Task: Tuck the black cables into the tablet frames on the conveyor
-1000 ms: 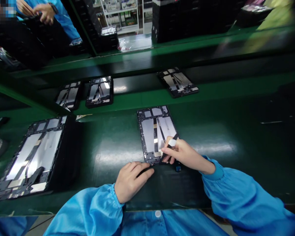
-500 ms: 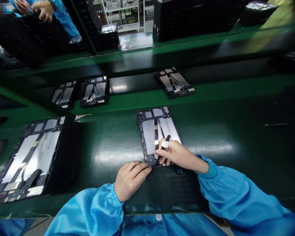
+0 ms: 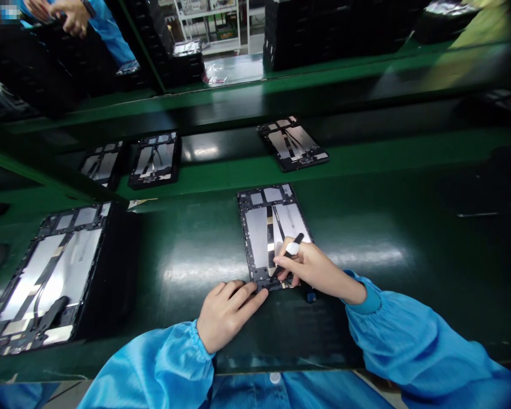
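Note:
An opened tablet frame (image 3: 269,227), back side up with silver plates and a black ribbon cable, lies on the green bench in front of me. My right hand (image 3: 313,270) is closed round a thin black pen-like tool (image 3: 290,250) with a white band, its tip down at the frame's near edge. My left hand (image 3: 227,311) rests on the bench at the frame's near left corner, fingers curled, fingertips touching the frame's edge. Both arms wear blue sleeves.
A larger opened tablet frame (image 3: 46,278) sits on a black tray at the left. Three more frames (image 3: 154,159) (image 3: 97,165) (image 3: 293,143) lie on the conveyor belt behind. Another person's hands (image 3: 70,14) work at the far left top. Black stacked trays (image 3: 323,28) stand behind.
The frames on the conveyor have drifted left. My right hand shifted slightly over the frame's near edge, tilting the tool; my left hand stayed at the corner.

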`<state>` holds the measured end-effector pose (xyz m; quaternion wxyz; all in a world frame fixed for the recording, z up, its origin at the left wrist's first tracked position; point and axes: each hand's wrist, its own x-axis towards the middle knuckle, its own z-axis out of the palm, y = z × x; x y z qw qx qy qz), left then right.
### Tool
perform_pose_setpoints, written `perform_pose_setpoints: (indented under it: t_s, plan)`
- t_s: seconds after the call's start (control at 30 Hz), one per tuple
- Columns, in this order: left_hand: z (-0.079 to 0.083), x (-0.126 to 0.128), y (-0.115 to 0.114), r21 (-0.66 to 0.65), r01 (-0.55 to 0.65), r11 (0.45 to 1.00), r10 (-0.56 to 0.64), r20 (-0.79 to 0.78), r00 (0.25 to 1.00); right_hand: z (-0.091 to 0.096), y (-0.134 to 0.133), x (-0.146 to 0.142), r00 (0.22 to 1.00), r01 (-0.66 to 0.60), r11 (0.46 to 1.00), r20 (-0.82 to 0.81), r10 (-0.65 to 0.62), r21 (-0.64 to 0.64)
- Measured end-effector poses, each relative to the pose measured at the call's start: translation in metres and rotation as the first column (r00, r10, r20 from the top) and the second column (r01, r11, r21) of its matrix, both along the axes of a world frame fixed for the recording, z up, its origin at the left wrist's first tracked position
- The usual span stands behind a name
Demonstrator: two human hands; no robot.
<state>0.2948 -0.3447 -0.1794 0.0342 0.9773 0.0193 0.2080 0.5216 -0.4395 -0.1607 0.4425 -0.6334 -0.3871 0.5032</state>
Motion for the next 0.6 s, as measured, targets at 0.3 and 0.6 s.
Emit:
perform_pose_setpoints:
  t_s: [0.3,0.6]
  plan:
    - [-0.004,0.000,0.000,-0.051,-0.002,0.999,0.002,0.001,1.000,-0.004,-0.026,0.008,0.976,0.002,0.990,0.216,-0.032,0.138]
    - [-0.010,0.002,-0.001,0.019,-0.019,1.000,0.019,-0.005,1.000,-0.006,-0.024,0.006,0.983,0.049,0.990,0.170,-0.071,0.130]
